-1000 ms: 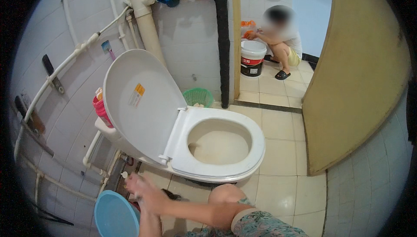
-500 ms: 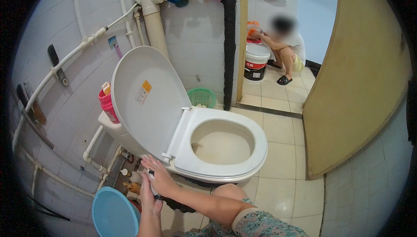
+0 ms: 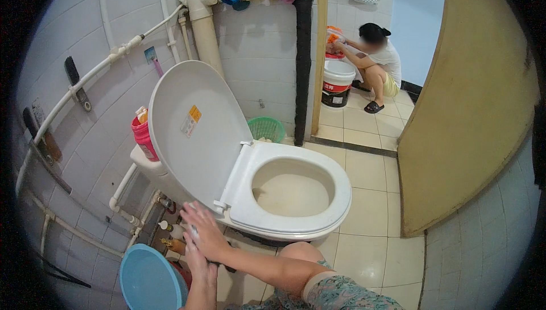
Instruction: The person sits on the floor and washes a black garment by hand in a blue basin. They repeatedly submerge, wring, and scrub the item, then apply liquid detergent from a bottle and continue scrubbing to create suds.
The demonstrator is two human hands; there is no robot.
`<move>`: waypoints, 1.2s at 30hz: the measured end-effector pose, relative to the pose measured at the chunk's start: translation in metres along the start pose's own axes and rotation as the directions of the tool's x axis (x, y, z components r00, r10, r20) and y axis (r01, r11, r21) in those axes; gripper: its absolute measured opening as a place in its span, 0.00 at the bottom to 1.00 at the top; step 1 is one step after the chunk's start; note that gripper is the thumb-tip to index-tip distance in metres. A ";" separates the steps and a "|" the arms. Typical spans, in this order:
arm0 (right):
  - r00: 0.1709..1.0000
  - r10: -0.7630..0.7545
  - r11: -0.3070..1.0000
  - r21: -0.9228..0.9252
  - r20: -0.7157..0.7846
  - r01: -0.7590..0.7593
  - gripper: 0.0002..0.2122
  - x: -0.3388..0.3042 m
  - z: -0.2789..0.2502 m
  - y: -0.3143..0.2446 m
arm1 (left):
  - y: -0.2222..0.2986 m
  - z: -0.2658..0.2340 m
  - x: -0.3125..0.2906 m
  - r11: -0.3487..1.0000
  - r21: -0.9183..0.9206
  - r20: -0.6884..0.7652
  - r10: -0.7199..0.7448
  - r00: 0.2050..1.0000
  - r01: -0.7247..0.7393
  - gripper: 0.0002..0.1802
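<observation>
Palm to palm, my two hands meet in front of the toilet's left side. My right hand (image 3: 206, 236) lies over the left one, its fingers stretched out and a little blurred. My left hand (image 3: 198, 264) is under it, fingers pointing up and partly hidden by the right. A whitish patch, perhaps lather, shows on the skin between them; no held object can be made out. Beside them stands the white toilet (image 3: 290, 226), its lid (image 3: 196, 122) raised and its seat down. A light blue basin (image 3: 145, 279) sits just left of my hands.
Small bottles (image 3: 175, 246) stand near the pipes. A pink container (image 3: 144, 139) is on the tank, a green basket (image 3: 266, 129) behind the toilet. The yellowish door (image 3: 472, 99) stands open at right; beyond it a person (image 3: 378, 60) squats by a white-and-black bucket (image 3: 336, 82).
My right hand has slid slightly up and left over the left hand, its fingers spreading. The squatting person's hands have shifted slightly near the orange bag.
</observation>
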State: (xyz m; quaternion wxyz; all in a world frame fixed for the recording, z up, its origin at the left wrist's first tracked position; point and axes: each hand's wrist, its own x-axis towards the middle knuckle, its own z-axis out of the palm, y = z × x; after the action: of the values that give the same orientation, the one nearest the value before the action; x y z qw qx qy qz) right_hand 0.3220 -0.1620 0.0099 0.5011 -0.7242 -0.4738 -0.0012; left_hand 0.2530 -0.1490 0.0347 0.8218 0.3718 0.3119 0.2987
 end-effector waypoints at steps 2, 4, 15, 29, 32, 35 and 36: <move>0.983 -0.115 0.990 0.102 0.143 0.101 0.21 -0.010 0.008 -0.008 | -0.008 -0.015 0.011 0.988 -0.038 0.113 0.156 0.981 -0.153 0.30; 0.932 -0.218 0.976 0.083 0.289 0.203 0.21 -0.023 0.003 -0.016 | 0.002 -0.014 0.016 0.995 -0.028 0.075 0.102 0.992 -0.100 0.29; 0.851 0.025 0.938 0.282 0.525 -0.201 0.18 -0.020 -0.008 0.001 | 0.060 -0.081 0.048 0.992 -0.107 -0.102 0.060 0.993 -0.070 0.32; 0.980 -0.022 0.737 0.666 0.200 -0.119 0.15 -0.019 0.005 -0.008 | 0.033 -0.074 0.053 0.986 -0.167 -0.004 -0.016 1.000 0.015 0.22; 0.877 -0.448 0.872 0.299 0.172 0.387 0.08 -0.022 0.003 -0.016 | -0.007 -0.102 0.075 0.972 -0.233 0.136 0.046 0.990 -0.013 0.20; 0.888 -0.437 0.880 0.138 -0.142 0.455 0.06 -0.021 0.003 -0.018 | -0.012 -0.050 0.039 0.981 -0.180 0.053 0.080 0.995 -0.069 0.20; 0.920 -0.336 0.900 0.219 -0.199 0.376 0.06 -0.016 0.002 -0.017 | -0.010 -0.036 0.029 0.993 -0.108 0.017 0.053 0.998 -0.051 0.20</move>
State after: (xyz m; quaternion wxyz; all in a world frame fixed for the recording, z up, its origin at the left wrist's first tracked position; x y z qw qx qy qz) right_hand 0.3005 -0.1703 0.0135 0.6161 -0.5527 -0.5540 -0.0894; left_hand 0.2473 -0.1182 -0.0012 0.8356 0.3379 0.2773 0.3328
